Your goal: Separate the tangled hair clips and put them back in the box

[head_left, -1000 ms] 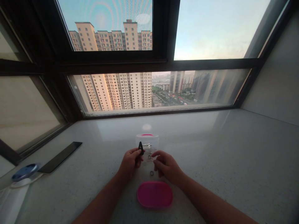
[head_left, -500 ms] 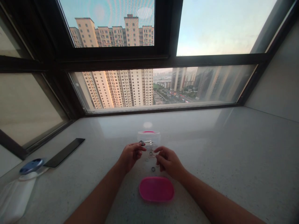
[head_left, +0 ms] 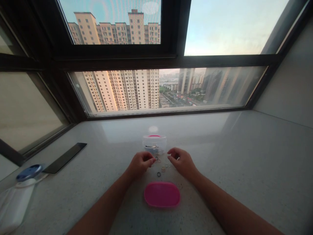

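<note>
My left hand (head_left: pixel 142 163) is closed in a pinch, its fingertips beside or touching a small dark ring-shaped band (head_left: pixel 156 158); anything between them cannot be made out. Across from it, my right hand (head_left: pixel 183 162) hovers with thumb and index finger apart and nothing visible between them. Between the hands lie a tan band (head_left: pixel 163 169), a pale band (head_left: pixel 167 165) and another dark band (head_left: pixel 158 174). Just beyond stands a clear plastic box (head_left: pixel 161 141) with a pink detail at its top and a slim, shiny clip-like piece (head_left: pixel 151 146) inside.
A pink oval lid (head_left: pixel 162 195) lies nearest me, between my forearms. On the left are a dark flat slab (head_left: pixel 65 159), a round blue-topped object (head_left: pixel 29 173) and a white container (head_left: pixel 16 205). The window frame (head_left: pixel 168 113) borders the pale sill at the back.
The dark piece in my left fingers is gone from view, and that hand has lowered toward the bands. My right hand has moved slightly right, its fingers spreading, uncovering pale bands. The view has shifted slightly.
</note>
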`<state>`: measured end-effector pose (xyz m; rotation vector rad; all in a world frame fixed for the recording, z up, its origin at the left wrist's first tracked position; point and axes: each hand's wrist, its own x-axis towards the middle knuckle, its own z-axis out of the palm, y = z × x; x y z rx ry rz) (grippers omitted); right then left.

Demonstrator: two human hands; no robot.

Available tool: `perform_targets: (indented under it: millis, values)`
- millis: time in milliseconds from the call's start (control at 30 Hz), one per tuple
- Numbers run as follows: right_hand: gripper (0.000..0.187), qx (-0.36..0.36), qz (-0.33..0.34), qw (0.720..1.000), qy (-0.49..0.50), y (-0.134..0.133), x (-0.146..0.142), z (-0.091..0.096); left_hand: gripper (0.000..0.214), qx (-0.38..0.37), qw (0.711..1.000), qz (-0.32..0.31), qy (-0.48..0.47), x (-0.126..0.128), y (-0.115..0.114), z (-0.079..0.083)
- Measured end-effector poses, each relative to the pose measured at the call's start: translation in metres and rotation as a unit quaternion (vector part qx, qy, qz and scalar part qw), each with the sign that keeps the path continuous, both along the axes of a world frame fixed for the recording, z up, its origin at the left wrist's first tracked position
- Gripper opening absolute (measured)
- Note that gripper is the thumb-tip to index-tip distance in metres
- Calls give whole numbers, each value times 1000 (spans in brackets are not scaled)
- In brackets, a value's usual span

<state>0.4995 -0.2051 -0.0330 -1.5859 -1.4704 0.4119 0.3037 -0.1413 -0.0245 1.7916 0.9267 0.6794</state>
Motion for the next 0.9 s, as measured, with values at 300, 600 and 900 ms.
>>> perform_targets:
  millis: [300,600,900]
  values:
    - [10,26,33,998,-46,-2,2,2,16,99,952,-180,228,-13,-25,13]
    - [25,134,49,988,-58,-5,5,11,7,145,964,-162,152,-15,-16,11]
    - [21,75,96,985,-120,16,28,25,14,200,979,38,-1,-31,12,11]
